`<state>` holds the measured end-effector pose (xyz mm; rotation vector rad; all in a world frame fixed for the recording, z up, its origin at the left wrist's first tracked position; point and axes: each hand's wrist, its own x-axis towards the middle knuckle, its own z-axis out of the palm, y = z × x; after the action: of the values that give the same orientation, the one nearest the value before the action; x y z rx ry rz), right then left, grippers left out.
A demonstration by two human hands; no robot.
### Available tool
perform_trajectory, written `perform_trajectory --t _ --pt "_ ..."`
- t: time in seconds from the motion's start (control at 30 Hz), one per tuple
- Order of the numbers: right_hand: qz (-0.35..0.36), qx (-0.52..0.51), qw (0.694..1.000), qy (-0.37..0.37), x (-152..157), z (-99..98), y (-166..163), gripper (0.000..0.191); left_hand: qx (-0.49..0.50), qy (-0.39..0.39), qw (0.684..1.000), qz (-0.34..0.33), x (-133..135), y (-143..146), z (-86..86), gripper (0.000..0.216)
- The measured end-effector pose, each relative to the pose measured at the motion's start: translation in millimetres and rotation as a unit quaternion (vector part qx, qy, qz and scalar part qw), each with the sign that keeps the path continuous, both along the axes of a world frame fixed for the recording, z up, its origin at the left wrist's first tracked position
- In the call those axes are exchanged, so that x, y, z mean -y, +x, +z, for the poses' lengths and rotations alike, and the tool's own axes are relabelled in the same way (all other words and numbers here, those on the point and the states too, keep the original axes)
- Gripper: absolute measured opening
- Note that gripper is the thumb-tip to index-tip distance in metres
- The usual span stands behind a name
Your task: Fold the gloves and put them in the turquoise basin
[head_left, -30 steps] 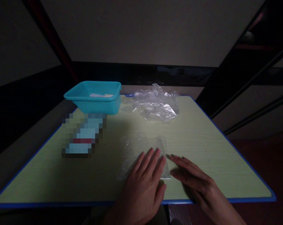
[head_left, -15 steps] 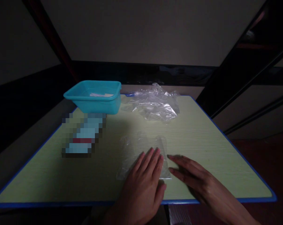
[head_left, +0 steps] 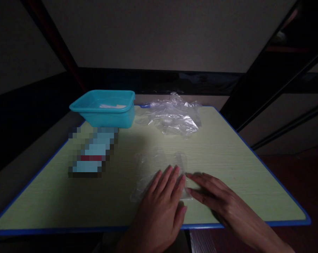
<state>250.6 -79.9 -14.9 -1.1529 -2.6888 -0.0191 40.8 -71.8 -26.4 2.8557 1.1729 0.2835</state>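
A flat clear plastic bag [head_left: 150,168] lies on the pale green table [head_left: 227,158] near its front edge. My left hand [head_left: 161,203] rests flat on the bag's near part, fingers stretched out and together. My right hand [head_left: 214,198] lies flat just right of it, fingers extended, with the fingertips touching the bag's right edge. Neither hand grips anything.
A teal plastic tub [head_left: 104,112] stands at the back left with something pale inside. A crumpled heap of clear plastic bags [head_left: 174,117] lies at the back middle. A blurred-out flat object [head_left: 91,151] lies left of the hands. The table has a blue rim [head_left: 69,230].
My right hand has slid a little to the left, so its fingertips now meet the bag's right edge. The left hand has stayed flat on the bag.
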Motion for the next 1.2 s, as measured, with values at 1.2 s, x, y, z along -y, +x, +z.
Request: perform_trajectory --t 1.2 --pt "0.004 -0.127 0.992 0.016 10 6.7 -13 0.032 0.048 -0.034 0.998 0.030 0 0 -0.5 0.055"
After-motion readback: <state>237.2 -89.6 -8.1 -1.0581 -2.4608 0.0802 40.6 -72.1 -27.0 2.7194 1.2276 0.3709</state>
